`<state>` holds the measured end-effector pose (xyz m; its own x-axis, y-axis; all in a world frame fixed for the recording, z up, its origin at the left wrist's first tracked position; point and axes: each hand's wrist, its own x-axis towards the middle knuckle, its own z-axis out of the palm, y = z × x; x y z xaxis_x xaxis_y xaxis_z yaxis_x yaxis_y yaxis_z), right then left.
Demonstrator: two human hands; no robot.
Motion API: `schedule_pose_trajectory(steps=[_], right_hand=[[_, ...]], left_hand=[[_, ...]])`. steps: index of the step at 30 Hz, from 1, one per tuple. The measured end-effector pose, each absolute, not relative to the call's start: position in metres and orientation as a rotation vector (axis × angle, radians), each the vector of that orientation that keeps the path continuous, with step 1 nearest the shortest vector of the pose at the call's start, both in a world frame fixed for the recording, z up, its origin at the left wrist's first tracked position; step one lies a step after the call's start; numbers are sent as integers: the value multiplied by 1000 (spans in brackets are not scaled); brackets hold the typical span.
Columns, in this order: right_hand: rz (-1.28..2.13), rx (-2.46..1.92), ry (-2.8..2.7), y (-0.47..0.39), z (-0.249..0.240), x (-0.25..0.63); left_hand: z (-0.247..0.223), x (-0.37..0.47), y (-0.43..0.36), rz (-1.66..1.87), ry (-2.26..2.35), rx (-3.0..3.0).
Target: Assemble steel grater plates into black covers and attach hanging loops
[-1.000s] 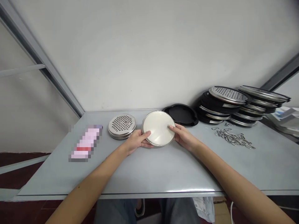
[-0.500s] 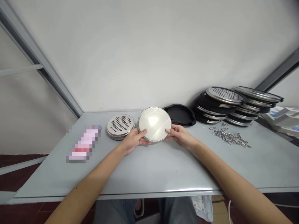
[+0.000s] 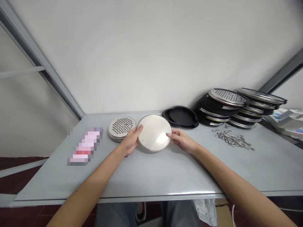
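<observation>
Between my hands, above the grey table, is a smooth, shiny cream-white round disc [image 3: 154, 132] with a thin metal rim. My left hand [image 3: 131, 138] grips its left edge, thumb on the face and fingers mostly behind it. My right hand [image 3: 183, 138] pinches the right edge, thumb on top. Just left of the disc lies a short stack of perforated round metal plates [image 3: 123, 126]. Behind and to the right rest stacked black round trays [image 3: 183, 116], partly overlapped by the disc in view.
Two tall stacks of black trays with metal plates, a left stack [image 3: 220, 105] and a right stack [image 3: 255, 107], stand at the back right. A pile of small metal clips [image 3: 234, 139] lies before them. A pixelated pinkish object [image 3: 86, 145] is at left. The wall [image 3: 151, 56] borders the table's back.
The disc has come slightly nearer and left, and its tilt has changed. My left hand has shifted its hold higher along the edge, its thumb now on the upper left.
</observation>
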<state>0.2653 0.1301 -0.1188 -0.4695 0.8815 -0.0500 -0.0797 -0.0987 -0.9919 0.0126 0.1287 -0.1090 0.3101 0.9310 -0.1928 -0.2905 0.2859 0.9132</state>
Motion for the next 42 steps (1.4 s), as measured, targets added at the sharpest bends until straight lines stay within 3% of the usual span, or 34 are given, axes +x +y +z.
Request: schedule_pose_trajectory(steps=[9,19,29,33,37,42], right_hand=[[1647,-956,-1407,126,-106,274],[1668,-959,-1413,127,-115,268],[1164,-825,-1512,136,-117,283],[790,-822,-1766,135,-115,287],[365,-974,-1929,136,-118,285],[240,-1165,-1992,143,-130,286]], left_hand=[[-113,19,116,636,822,1110],[-105,18,116,700,854,1073],[-103,10,120,1169,940,2052],[-106,4,117,1304,767,2573],[-105,6,115,1388,748,2726],[-90,-7,119,1705,844,2780]])
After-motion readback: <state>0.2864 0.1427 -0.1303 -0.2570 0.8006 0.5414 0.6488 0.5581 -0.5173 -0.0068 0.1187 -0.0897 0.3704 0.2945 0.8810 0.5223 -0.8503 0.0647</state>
